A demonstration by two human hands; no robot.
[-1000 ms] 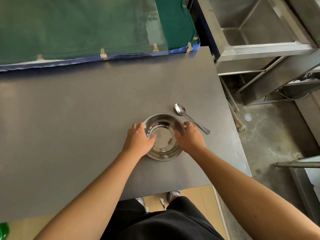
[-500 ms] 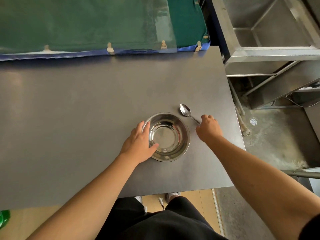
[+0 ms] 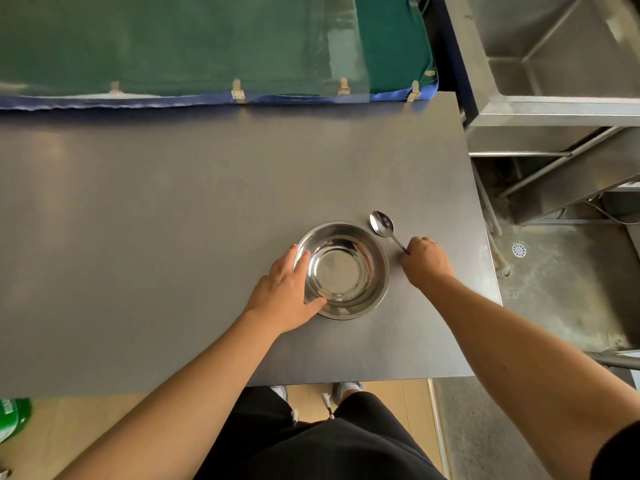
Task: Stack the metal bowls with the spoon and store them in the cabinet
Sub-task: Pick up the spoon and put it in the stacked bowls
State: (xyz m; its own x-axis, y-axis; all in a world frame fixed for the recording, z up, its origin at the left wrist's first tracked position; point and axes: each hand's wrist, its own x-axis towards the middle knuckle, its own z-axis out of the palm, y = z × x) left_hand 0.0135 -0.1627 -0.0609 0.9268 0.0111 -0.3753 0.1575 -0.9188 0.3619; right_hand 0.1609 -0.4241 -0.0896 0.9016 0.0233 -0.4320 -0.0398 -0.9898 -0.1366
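Note:
A shiny metal bowl (image 3: 344,270) sits upright on the grey table (image 3: 173,220), near its right end; a second rim shows beneath it, so it looks like a stack. My left hand (image 3: 285,294) grips the bowl's left rim, thumb inside it. A metal spoon (image 3: 382,225) lies just right of the bowl, its scoop pointing away from me. My right hand (image 3: 426,261) is closed over the spoon's handle, which is hidden under my fingers.
A green cloth with a blue edge (image 3: 207,46) runs along the table's far side. A steel sink unit (image 3: 554,74) stands to the right, over a concrete floor with a drain (image 3: 518,250). A green bottle (image 3: 12,415) shows at the lower left.
My right hand left the bowl's right rim, moved right and closed on the spoon's handle. My left hand stayed on the bowl's left rim.

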